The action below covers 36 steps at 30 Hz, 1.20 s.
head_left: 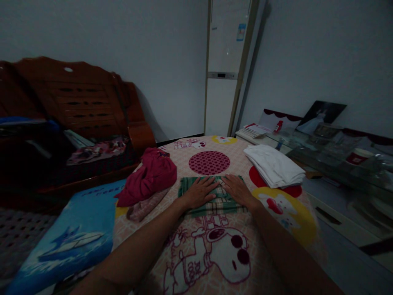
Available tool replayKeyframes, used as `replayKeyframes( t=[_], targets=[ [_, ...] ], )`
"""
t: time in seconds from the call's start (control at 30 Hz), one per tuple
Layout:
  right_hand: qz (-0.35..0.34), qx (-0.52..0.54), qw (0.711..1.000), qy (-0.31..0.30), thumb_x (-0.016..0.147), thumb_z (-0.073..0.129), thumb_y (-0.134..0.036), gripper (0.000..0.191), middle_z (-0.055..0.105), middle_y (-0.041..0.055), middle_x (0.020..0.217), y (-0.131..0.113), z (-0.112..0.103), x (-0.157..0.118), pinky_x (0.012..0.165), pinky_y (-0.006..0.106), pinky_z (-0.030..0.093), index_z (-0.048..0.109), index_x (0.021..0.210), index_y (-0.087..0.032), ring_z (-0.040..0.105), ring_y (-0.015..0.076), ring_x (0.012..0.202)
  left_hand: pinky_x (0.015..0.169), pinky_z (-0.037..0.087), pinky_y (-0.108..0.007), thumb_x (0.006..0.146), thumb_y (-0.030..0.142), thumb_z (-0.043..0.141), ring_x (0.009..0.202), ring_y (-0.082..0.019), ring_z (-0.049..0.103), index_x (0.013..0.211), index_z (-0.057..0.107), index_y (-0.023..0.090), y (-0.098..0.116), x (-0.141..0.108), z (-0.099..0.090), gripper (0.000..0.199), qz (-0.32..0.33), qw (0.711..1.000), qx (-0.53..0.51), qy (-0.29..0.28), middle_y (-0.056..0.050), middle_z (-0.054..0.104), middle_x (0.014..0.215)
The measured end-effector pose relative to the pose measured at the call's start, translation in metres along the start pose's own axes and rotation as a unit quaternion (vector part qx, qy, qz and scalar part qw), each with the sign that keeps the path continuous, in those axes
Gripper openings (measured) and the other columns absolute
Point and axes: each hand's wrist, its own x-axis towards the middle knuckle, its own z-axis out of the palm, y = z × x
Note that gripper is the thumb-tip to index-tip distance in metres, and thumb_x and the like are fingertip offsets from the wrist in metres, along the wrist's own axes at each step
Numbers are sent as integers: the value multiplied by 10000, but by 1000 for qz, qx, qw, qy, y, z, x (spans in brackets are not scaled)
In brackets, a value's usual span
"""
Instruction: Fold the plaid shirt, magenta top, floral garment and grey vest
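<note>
A green plaid cloth [208, 211] lies folded into a flat rectangle on the patterned table cover [172, 246]. My left hand [199, 191] rests palm down on its left half, fingers stretched out. On its right half lies my right hand [237, 189], also flat, fingers pointing inward toward the left hand. The fingertips of both hands come near each other at the middle of the cloth. Neither hand grasps anything. To the left sits a crumpled dark pink garment [153, 174], and a stack of folded white cloth [273, 166] lies to the right.
A wooden bench [86, 102] with fabric on its seat stands at the left. Beside the table is a blue printed cloth [89, 221]. On the right runs a cabinet with a glass shelf [325, 155] holding several items. A tall white air conditioner [224, 102] fills the corner.
</note>
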Motion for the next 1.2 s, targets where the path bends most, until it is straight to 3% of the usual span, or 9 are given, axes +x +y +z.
replayKeyframes(
  t=[0.1,0.27,0.37,0.5,0.8,1.03,1.2],
  targets=[
    [3,-3,1000,0,1010,337,-375,466,518,133,1439,0,1,0,1128,489,320,512,1396,-179,434,265,1356,1168,201,-502,993,545,298,1473,-273,230,1543,240,278,2,-2,-2,614,0,1000,-4,9,-96,254,1603],
    [-2,-9,1000,12,1013,321,-379,474,506,126,1451,2,5,-1,1124,496,326,497,1414,-197,428,276,1362,1187,103,-551,957,602,344,1496,-293,141,1553,211,236,3,-5,-3,711,-80,991,23,104,-114,187,1620],
    [-8,-6,1000,11,1011,324,-379,476,499,130,1456,4,6,-1,1121,502,325,491,1420,-201,421,276,1366,1168,162,-577,963,604,310,1478,-307,209,1538,261,205,-2,-6,1,702,-117,991,8,67,-140,269,1591],
    [-12,-6,1000,8,1007,336,-374,473,511,141,1442,4,6,0,1119,493,327,517,1398,-178,433,280,1353,1147,211,-588,974,598,266,1466,-308,250,1534,265,192,-8,-7,5,692,-119,993,-20,17,-151,281,1584],
    [-15,-12,1000,15,1010,333,-366,467,522,134,1431,4,6,0,1125,489,321,528,1385,-167,441,284,1343,1182,145,-548,983,587,233,1482,-275,211,1535,254,163,-9,-13,-6,696,-144,988,-37,39,-143,254,1594],
    [-11,-2,1000,14,1007,334,-377,464,526,131,1426,5,6,1,1117,498,329,524,1386,-187,446,277,1339,1159,172,-569,980,567,286,1470,-302,242,1537,262,203,-20,-15,-4,666,-160,987,-12,-3,-134,284,1582],
    [-6,3,1000,15,1007,336,-377,462,517,123,1438,5,5,-1,1131,488,317,523,1389,-198,443,266,1345,1163,185,-557,994,546,229,1460,-274,278,1537,266,216,-26,-15,-2,636,-156,986,-45,30,-129,325,1566]
  ],
)
